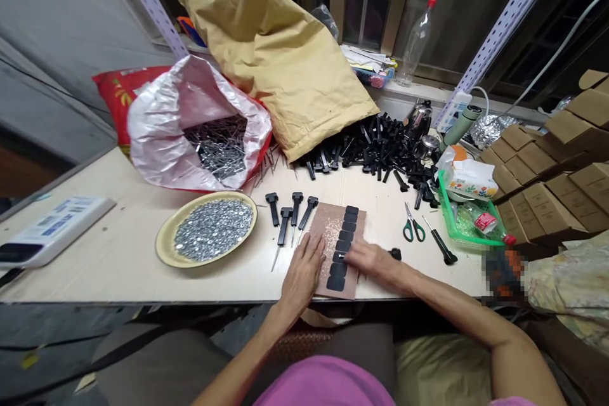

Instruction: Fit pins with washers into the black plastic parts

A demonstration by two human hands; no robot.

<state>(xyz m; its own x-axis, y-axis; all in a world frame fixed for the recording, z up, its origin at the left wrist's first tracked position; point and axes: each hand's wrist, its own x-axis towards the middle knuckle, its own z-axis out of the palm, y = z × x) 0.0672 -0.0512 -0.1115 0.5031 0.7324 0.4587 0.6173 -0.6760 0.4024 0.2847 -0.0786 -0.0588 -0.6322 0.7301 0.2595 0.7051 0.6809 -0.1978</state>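
Note:
A brown board [321,288] lies at the table's front edge, with a column of black rounded patches [343,246] along its right side and small pale specks on its left. My left hand [304,263] rests flat with fingers stretched over the board's left edge. My right hand [373,261] is closed round a black-handled tool [396,254]; its head shows past the hand, and a bright metal tip is over one patch. Most of its shaft is hidden by my fingers. Several similar black-handled tools with thin metal rods [284,226] lie left of the board.
A yellow bowl [164,244] holds small silvery pieces. Behind it, an open red-and-white sack [152,133] contains metal rods. A brown paper bag [285,57] leans over a heap of black parts [380,146]. Scissors [413,228], another black-handled tool [442,244] and a green basket [469,238] lie right.

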